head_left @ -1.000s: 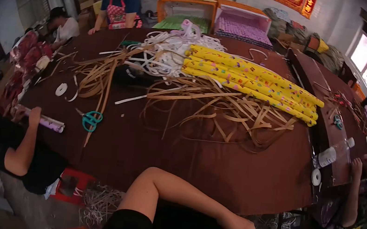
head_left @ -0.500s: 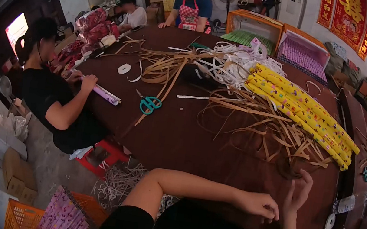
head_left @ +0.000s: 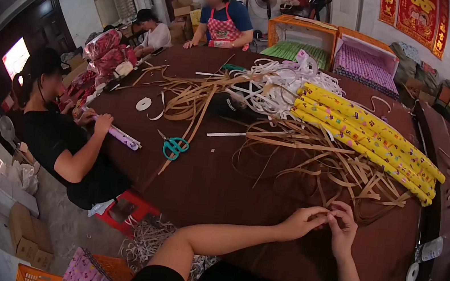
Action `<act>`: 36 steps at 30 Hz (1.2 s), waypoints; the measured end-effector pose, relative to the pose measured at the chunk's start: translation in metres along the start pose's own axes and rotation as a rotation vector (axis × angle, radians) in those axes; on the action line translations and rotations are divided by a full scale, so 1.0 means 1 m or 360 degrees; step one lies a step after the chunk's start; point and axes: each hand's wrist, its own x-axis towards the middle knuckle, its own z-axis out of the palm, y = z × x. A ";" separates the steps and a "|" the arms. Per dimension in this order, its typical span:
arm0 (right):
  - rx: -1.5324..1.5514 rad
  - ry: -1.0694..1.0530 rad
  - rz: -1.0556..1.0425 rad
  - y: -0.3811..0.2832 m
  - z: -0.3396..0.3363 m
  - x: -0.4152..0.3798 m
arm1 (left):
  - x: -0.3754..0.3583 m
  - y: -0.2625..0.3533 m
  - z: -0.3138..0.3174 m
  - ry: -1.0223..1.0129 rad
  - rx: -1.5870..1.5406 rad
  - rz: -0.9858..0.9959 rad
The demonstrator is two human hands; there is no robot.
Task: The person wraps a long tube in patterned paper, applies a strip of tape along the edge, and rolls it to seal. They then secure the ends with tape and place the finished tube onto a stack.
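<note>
And now my left hand and right hand have just met, fingertips pinched together, both busy at one spot; whether anything's between them, I can't tell. Just beyond them lie the tangled brown strips, then the yellow rolls; off to their left, the teal-handled scissors.

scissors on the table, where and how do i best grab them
I'd take the scissors by the teal handles, coming from the near right: they lie with the loops turned that way, and the blades point away to the far left.
</note>
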 end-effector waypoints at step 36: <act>0.0707 -0.0466 0.0174 0.002 -0.009 0.000 | 0.000 -0.006 -0.011 0.0070 -0.1046 -0.0155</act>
